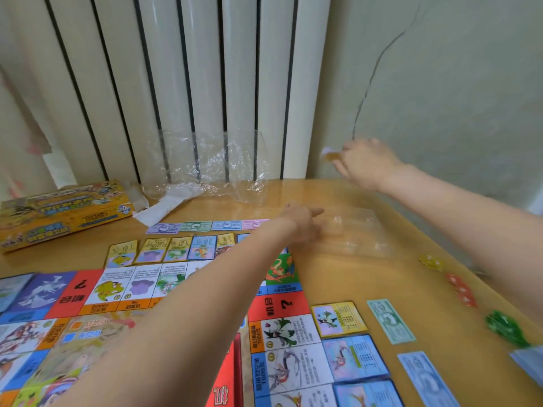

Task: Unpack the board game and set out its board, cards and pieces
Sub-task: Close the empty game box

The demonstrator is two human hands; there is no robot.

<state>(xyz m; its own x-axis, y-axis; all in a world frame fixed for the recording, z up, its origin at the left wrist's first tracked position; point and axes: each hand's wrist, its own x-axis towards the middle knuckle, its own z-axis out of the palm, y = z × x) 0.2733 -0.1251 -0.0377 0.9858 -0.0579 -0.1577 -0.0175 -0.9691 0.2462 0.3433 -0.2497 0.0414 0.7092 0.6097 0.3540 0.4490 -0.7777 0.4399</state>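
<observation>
The colourful game board point(97, 292) lies flat on the wooden table point(352, 277). Cards point(202, 246) line its far edge and more cards point(340, 318) its right edge. Paper money point(195, 226) sits in a row beyond the far cards, and other notes point(390, 321) lie at the right. My left hand point(302, 221) reaches over the board to a clear plastic bag point(352, 233) and touches it. My right hand point(364, 164) is raised near the wall, pinching a small yellowish piece point(330, 155). Small yellow point(430, 262), red point(461, 289) and green point(505, 327) pieces lie along the right edge.
The yellow game box point(61, 212) rests at the back left. Crumpled clear wrap point(211, 165) and white paper point(164, 205) lie against the radiator point(205, 69). A wall with a crack point(440, 98) stands at the right, close to the table's edge.
</observation>
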